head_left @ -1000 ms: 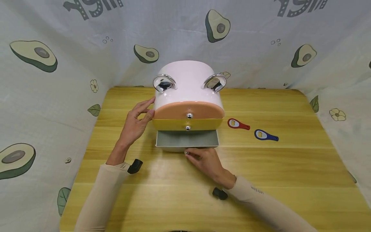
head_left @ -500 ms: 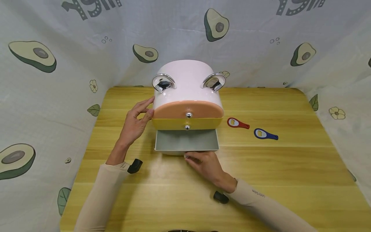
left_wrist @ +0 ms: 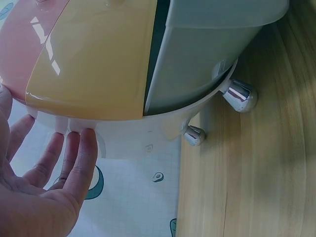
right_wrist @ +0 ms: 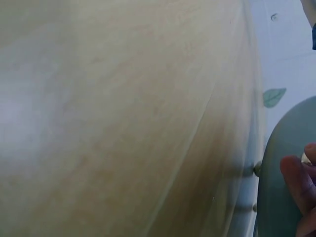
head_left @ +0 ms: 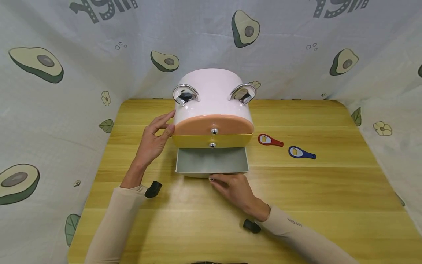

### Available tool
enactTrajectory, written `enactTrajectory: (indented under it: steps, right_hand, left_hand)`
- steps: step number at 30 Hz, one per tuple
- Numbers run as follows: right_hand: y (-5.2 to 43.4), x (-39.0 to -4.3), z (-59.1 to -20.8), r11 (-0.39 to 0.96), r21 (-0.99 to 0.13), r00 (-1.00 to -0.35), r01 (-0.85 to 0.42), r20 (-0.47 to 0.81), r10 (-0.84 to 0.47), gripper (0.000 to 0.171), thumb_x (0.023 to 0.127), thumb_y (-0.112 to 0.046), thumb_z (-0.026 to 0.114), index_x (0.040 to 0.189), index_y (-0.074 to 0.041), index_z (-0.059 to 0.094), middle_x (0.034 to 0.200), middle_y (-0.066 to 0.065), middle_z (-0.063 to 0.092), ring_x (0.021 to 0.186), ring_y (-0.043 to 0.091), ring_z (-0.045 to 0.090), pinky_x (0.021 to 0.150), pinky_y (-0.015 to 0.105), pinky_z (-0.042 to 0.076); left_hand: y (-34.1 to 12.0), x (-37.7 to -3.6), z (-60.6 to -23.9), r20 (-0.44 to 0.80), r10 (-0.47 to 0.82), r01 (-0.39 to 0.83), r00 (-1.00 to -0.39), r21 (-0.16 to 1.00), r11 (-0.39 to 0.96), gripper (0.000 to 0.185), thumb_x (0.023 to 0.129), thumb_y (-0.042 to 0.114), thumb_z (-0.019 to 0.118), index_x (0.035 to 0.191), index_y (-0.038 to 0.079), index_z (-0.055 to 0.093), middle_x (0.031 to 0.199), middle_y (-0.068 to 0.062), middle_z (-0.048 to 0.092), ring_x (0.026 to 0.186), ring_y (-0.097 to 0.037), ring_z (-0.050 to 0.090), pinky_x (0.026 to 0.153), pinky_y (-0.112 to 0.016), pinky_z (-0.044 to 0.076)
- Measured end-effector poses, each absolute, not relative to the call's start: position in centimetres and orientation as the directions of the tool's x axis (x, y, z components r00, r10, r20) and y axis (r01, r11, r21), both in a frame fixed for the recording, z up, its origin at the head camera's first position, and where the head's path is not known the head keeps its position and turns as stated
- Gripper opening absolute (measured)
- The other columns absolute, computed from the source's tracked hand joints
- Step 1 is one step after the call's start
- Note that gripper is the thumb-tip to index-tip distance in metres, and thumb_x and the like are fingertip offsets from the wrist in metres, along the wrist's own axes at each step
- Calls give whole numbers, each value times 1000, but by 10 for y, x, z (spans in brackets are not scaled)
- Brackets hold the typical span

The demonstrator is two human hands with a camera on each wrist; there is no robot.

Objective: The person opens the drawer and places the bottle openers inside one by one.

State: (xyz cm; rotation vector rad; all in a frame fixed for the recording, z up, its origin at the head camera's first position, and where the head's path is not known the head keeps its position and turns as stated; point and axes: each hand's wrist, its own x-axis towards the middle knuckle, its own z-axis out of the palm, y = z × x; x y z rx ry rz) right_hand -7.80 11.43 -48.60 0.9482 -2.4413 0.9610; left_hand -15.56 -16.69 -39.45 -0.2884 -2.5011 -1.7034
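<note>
The grey bottom drawer (head_left: 212,160) at frame centre has been drawn slightly further out since a second ago; its front is gripped by the right hand (head_left: 234,187), while the pink rounded cabinet (head_left: 212,97) is steadied by the open left hand (head_left: 152,142).

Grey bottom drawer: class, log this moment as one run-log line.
grey bottom drawer: pulled out, nothing seen inside | right hand: at its front | left hand: open on pink cabinet side | bottle openers: on table

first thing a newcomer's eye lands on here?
The white drawer box with chrome ears at the table's far middle, its grey bottom drawer pulled out. The right hand holds the drawer's front; the left hand steadies the box's left side. Two bottle openers lie to its right.
</note>
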Motion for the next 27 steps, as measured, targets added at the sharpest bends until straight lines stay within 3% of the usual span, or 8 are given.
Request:
enactTrajectory:
  steps: [5, 9, 12, 16, 20, 23, 27]
  right_hand:
    - [118, -77, -489, 526, -468, -700, -710, 547, -458, 25, 75, -11, 88, 99, -14, 82, 86, -3, 78, 67, 2, 63, 61, 26, 54]
    - [123, -76, -490, 485, -503, -697, -716, 561, -447, 29, 74, -8, 87, 102, -14, 82, 84, -4, 78, 59, -1, 56, 55, 17, 47]
    - [129, -75, -486, 446, -536, -698, -716, 563, -443, 30, 74, -3, 86, 103, -12, 81, 84, -3, 78, 58, -3, 58, 53, 16, 48]
    - [144, -76, -474, 384, -554, -674, -738, 595, -437, 26, 75, 2, 83, 100, -7, 81, 82, 2, 78, 55, 0, 62, 50, 18, 50]
    - [162, -79, -463, 355, -547, -652, -758, 621, -435, 12, 89, -13, 77, 97, -4, 80, 81, 6, 78, 55, 2, 62, 51, 16, 50]
    - [177, -82, -457, 349, -538, -641, -768, 637, -428, 25, 96, -26, 69, 95, -4, 80, 82, 6, 78, 54, 0, 58, 50, 14, 47]
    - [200, -90, -453, 316, -538, -624, -781, 660, -418, 29, 95, -29, 71, 95, -1, 79, 80, 6, 77, 55, 0, 56, 47, 12, 41]
  left_hand:
    - [-167, -155, -395, 202, 104, 226, -974, 909, 351, 46, 102, 30, 58, 147, 28, 52, 147, -2, 51, 111, -19, 59, 85, -20, 52]
    - [-166, -155, -395, 206, 102, 229, -973, 908, 352, 46, 102, 30, 58, 147, 28, 53, 147, -2, 52, 110, -19, 59, 90, -29, 52]
    - [-166, -156, -395, 206, 96, 227, -974, 908, 352, 45, 102, 29, 58, 147, 28, 53, 147, -2, 52, 111, -20, 60, 95, -39, 50]
    - [-167, -157, -397, 202, 91, 221, -975, 908, 356, 44, 103, 28, 58, 147, 28, 54, 147, -1, 52, 110, -20, 60, 93, -35, 50]
    - [-168, -157, -397, 207, 85, 224, -975, 904, 365, 44, 103, 29, 58, 146, 28, 54, 146, -1, 53, 109, -16, 61, 88, -24, 50]
    - [-168, -157, -396, 214, 85, 231, -973, 901, 366, 44, 102, 29, 58, 146, 28, 54, 146, 0, 53, 107, -11, 61, 87, -20, 50]
    - [-168, -157, -396, 225, 98, 245, -969, 904, 350, 44, 102, 27, 59, 146, 28, 55, 145, 0, 54, 105, -8, 61, 85, -19, 52]
